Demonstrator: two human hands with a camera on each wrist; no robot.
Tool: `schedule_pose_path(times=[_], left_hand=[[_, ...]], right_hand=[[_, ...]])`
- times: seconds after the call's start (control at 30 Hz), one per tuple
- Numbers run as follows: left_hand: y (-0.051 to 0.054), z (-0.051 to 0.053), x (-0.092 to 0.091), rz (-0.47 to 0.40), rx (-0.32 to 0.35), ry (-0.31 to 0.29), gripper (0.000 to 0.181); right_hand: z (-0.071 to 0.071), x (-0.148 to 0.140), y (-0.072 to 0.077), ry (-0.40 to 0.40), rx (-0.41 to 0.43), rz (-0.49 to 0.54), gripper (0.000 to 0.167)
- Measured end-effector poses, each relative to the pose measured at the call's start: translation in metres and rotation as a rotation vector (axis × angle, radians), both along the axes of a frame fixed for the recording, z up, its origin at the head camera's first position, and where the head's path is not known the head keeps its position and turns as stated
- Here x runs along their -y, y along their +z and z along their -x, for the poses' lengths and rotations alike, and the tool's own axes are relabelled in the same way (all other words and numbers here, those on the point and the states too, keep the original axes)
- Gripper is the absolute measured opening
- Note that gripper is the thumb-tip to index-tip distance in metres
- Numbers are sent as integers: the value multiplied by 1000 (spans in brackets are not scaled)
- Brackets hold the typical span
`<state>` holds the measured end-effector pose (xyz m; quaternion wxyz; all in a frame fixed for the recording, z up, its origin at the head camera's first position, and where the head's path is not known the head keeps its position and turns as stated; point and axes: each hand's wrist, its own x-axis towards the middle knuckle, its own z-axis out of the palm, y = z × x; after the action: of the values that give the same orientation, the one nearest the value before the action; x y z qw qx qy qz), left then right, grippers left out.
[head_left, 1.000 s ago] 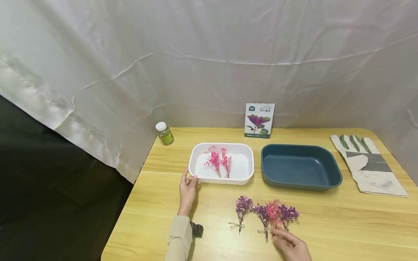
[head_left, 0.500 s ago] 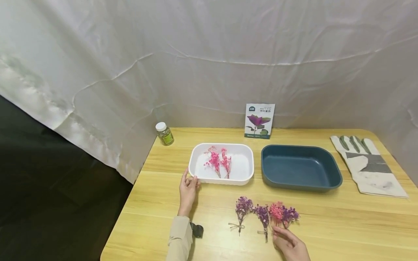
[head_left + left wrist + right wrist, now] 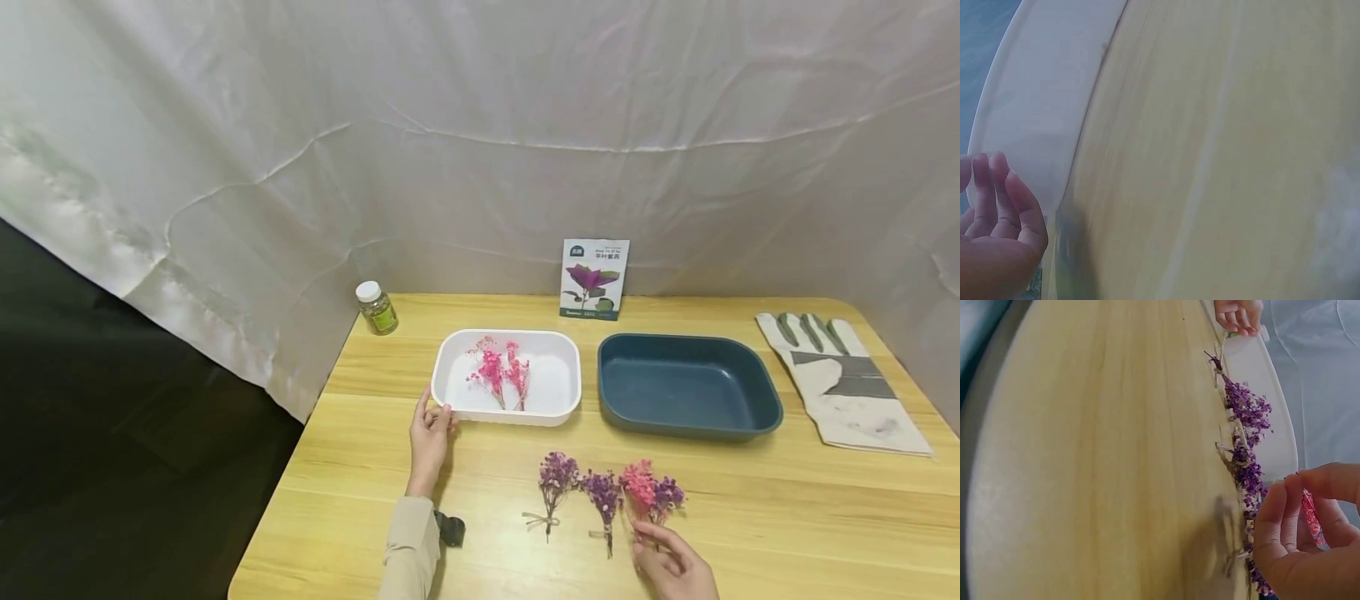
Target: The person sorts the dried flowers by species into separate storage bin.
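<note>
Pinched between the thumb and fingers of the right hand (image 3: 675, 564), the pink sprig (image 3: 640, 481) sits a little further right than a second ago, clearer of the middle purple bunch (image 3: 602, 492) and overlapping the right purple bunch (image 3: 668, 494). Whether it touches the surface (image 3: 337, 458) cannot be told. Fingers of the left hand (image 3: 429, 446) grasp the near left corner of the white tray (image 3: 553, 375), whose walls are smooth and thin-rimmed. Loose pink stems (image 3: 491, 371), feathery and fine, lie inside it. The purple bunches are clusters of tiny blooms, the middle one and the left purple bunch (image 3: 558, 472) tied with rough twine (image 3: 553, 522). Pale, glossy wood grain runs between the flower heads and the near walls of both trays. A narrow gap parts the white tray from the dark blue tray (image 3: 675, 387), another rounded rectangle. Just right of that lies a cloth glove (image 3: 862, 404). A printed packet (image 3: 592, 279) stands upright at the back edge against creased, shiny fabric (image 3: 480, 183); a white-lidded jar (image 3: 380, 315) stands near the back left corner
</note>
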<state>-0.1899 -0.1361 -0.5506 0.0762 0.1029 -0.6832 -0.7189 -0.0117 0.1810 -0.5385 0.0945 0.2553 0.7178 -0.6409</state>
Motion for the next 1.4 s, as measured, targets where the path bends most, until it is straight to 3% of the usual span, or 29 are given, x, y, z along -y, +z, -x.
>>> schedule_pose_path(times=[0.23,0.57,1.0,1.4], left_hand=[[0,0,0,-1,11,-7,60],[4,-1,0,-13,17,-14,61],[6,-2,0,-13,13,-20,61],[2,-1,1,-4,8,-16,62]], right_hand=[[6,5,11,54,-40,-34,48],[27,16,21,142,-98,-112,45],[70,42,37,179,-214,-119,36],[103,58,41,236,-292,-83,34]])
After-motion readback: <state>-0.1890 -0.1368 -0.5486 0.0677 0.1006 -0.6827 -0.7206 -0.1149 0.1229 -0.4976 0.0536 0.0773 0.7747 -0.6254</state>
